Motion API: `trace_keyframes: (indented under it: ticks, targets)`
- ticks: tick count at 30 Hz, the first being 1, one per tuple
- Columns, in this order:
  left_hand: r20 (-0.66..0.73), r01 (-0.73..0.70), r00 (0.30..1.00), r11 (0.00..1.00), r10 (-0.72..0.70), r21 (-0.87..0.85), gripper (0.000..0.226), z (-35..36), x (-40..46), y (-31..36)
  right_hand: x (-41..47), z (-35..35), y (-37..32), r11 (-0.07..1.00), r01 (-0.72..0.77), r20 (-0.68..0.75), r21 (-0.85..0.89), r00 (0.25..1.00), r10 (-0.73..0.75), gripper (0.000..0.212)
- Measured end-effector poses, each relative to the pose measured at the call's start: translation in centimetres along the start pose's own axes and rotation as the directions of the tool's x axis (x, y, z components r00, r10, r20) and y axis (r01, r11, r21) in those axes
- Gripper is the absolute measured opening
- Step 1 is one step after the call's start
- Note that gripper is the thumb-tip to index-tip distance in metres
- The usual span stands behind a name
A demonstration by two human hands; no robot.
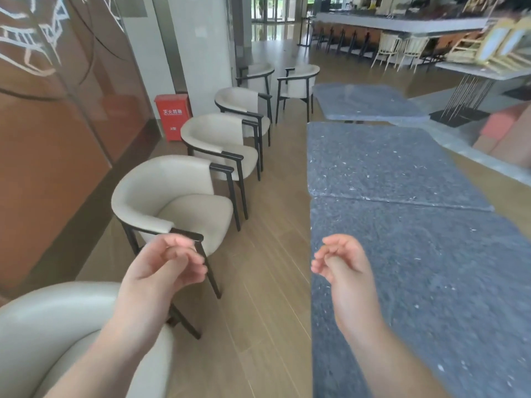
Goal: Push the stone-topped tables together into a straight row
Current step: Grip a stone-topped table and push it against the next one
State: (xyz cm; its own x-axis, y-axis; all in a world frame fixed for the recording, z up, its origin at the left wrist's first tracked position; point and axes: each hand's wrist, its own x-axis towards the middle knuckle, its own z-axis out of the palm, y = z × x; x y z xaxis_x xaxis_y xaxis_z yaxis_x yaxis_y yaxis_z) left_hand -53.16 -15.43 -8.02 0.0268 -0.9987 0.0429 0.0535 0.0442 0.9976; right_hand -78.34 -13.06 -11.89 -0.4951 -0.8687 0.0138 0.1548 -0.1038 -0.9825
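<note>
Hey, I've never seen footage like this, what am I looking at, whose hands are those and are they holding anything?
There is one picture, taken by a camera worn on a person's head, looking forward and down. The left hand and right hand are the wearer's own; both hang in the air with loosely curled fingers, holding nothing. On the right, the near stone-topped table butts against the middle table; the far table stands apart across a gap, slightly askew. Nothing visibly lies on these tops. Cream armchairs line the wooden floor on the left.
</note>
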Motion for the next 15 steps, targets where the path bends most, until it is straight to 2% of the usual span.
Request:
trace_keyframes:
  ticks: [2,8,11,15]
  targets:
    - [0.023,0.035,0.999,0.999,-0.036,0.021,0.024,-1.0,3.2,-0.2,2.7,3.0,0.6,0.998,-0.050,-0.031,0.025,0.998,0.051,0.035]
    - [0.034,0.073,0.997,0.997,-0.073,0.015,0.021,-1.3,11.8,-1.8,7.7,8.1,2.0,0.998,-0.018,-0.016,-0.054,1.000,0.017,0.035]
    - [0.123,0.130,0.984,0.991,-0.127,-0.018,0.020,-0.4,16.0,-3.4,9.4,9.2,3.1,0.995,-0.047,-0.044,-0.090,0.998,0.043,0.030]
    - [0.228,0.164,0.963,0.984,-0.146,-0.064,0.023,0.7,22.8,-5.0,12.1,10.9,5.2,0.991,-0.084,-0.157,-0.108,0.985,0.067,0.031]
